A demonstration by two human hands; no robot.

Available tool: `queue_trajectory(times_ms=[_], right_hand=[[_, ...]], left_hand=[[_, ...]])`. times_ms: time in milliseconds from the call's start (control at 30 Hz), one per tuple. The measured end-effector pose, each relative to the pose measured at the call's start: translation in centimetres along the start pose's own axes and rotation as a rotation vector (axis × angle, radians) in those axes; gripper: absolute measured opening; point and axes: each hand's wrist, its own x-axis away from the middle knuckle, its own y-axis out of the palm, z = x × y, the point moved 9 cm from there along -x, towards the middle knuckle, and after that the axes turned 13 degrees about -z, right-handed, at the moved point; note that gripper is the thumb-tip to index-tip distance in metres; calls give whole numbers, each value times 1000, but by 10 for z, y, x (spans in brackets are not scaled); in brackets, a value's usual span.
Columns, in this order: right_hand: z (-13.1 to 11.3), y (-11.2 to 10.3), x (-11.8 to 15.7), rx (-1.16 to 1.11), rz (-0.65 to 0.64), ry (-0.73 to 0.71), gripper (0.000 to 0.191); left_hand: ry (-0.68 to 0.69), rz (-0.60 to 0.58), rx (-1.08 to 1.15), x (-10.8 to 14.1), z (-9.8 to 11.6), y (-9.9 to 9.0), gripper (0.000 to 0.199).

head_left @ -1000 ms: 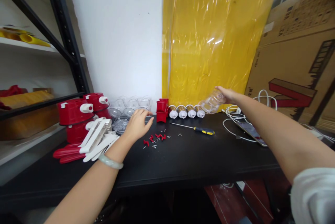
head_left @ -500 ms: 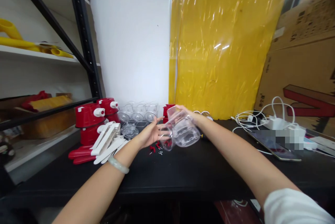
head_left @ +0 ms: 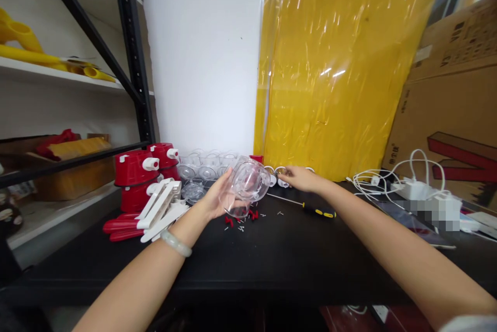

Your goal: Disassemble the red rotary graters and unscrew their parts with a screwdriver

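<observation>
My left hand (head_left: 221, 195) is closed around a clear plastic container (head_left: 250, 181), tilted above the table. My right hand (head_left: 301, 178) reaches to the back, at a row of round white-and-clear parts (head_left: 272, 176); its fingertips touch or hover by one of them, and I cannot tell whether they grip it. In front of that hand lies a screwdriver (head_left: 319, 211) with a black and yellow handle. Small red parts (head_left: 253, 215) and loose screws (head_left: 241, 228) are scattered beneath the container.
On the left stand red housings (head_left: 135, 171), with white handles (head_left: 159, 207) and red handles (head_left: 120, 226) before them. More clear containers (head_left: 207, 161) line the wall. White cables and chargers (head_left: 413, 187) and a tablet (head_left: 411, 220) lie at right, beside a cardboard box (head_left: 458, 99).
The clear container has passed from my right hand into my left. My right hand has moved right and back to the round parts, and the screwdriver is now exposed.
</observation>
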Motion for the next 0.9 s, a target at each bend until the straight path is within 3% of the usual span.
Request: queue_trajectory(times_ms=[100,200,400,567,700,800,900], right_hand=[[55,13,32,413,-110,131,46],[93,30,49,483,-172,171,42],[94,49,61,441,-183,28,19],[99,18,91,300,-41,-38,19],[74,-15,112,-102,293,-124,30],[35,2,91,-550,319,-144,43],[-15,26,55,-863,334,-219,50]], left_hand=[[75,52,39,1,6,-6,51],[127,103,48,2,11,-12,51],[172,124,13,3,17,-12,51],[306,184,-34,4,27,-19,42],[509,252,-69,9,39,-23,66],[609,337,-119,14,42,-22,89],[642,387,-154,16,40,-21,97]])
